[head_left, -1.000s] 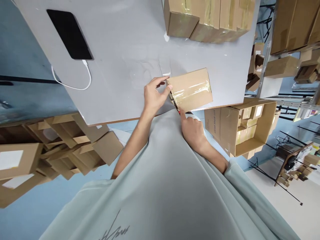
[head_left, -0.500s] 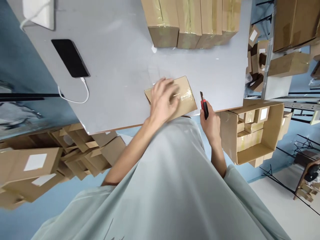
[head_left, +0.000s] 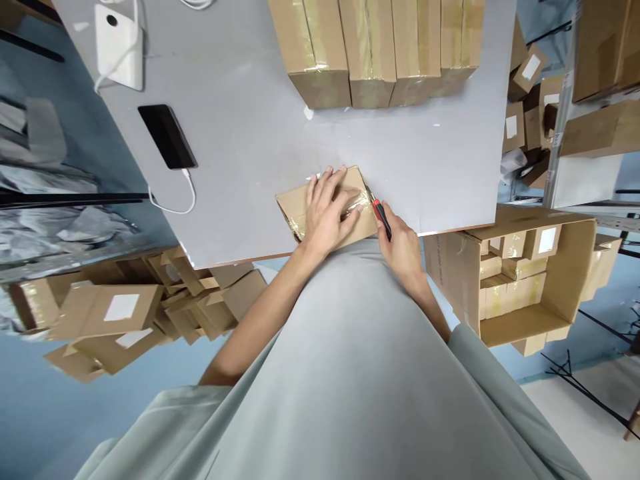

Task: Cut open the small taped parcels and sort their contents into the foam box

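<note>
A small taped cardboard box (head_left: 367, 223) lies tilted near the table's front edge, clear tape shining on its top. My left hand (head_left: 325, 210) rests on top of it, fingers spread toward its far edge and thumb apart. My right hand (head_left: 401, 247) is closed around a red and black box cutter (head_left: 381, 217). The cutter's blade is out and lies at the box's right edge; whether it has gone into the cardboard I cannot tell.
A row of taped cardboard boxes (head_left: 370, 60) stands at the back of the grey table (head_left: 235, 147). A phone (head_left: 167, 137) on a white cable and a white power bank (head_left: 119, 50) are at left. An open carton (head_left: 563, 277) of smaller boxes stands right; more boxes (head_left: 120, 310) sit lower left.
My right hand has moved left with the box cutter, bringing its blade to the box's right edge. The left hand stays on the box, and my view has shifted slightly.
</note>
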`<state>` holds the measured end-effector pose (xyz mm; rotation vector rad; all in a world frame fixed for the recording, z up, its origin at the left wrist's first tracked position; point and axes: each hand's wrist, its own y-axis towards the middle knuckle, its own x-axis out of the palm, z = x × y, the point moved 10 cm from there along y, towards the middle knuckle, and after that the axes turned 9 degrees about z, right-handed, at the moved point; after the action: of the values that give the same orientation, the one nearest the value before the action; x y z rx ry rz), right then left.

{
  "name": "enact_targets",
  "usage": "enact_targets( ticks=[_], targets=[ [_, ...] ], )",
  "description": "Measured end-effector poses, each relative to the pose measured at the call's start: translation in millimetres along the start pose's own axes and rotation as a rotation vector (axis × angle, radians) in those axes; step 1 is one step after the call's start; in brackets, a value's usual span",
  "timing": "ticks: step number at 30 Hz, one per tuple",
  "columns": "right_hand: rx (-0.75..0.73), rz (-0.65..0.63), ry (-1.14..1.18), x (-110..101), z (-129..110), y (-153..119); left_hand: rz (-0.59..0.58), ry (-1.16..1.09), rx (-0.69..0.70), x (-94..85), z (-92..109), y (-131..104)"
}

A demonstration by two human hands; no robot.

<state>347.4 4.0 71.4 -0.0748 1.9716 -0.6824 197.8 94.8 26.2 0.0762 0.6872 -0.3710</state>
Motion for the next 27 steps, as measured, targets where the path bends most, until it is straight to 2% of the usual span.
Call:
enact_targets(
  ticks=[4, 9, 14, 21, 25, 27],
  targets=[
    [0.022, -0.037, -0.031, -1.3, -5.4, 1.0, 0.009, 0.0, -0.021, -0.3, -1.4, 0.3],
    [0.115, -0.113, -0.176, 4.7, -16.8, -0.1, 0.018, -0.015, -0.028, 0.0, -2.5, -1.2],
    [0.133, -0.121, -0.271, 2.4, -33.4, -1.5, 0.033, -0.035, -0.011, 2.3, -4.0, -1.7],
    [0.258, -0.222, -0.334, -4.5, -18.4, -38.3, 0.035, -0.054, -0.006, 4.7, -4.8, -2.1],
    [0.26, -0.241, -0.327, -15.3, -18.3, -50.2, 0.024, -0.072, -0.009, 5.0, -4.5, -0.6],
    [0.249, -0.22, -0.307, -23.7, -14.4, -55.3, 0.035, -0.072, -0.009, -1.1, -2.5, -3.3]
  ],
)
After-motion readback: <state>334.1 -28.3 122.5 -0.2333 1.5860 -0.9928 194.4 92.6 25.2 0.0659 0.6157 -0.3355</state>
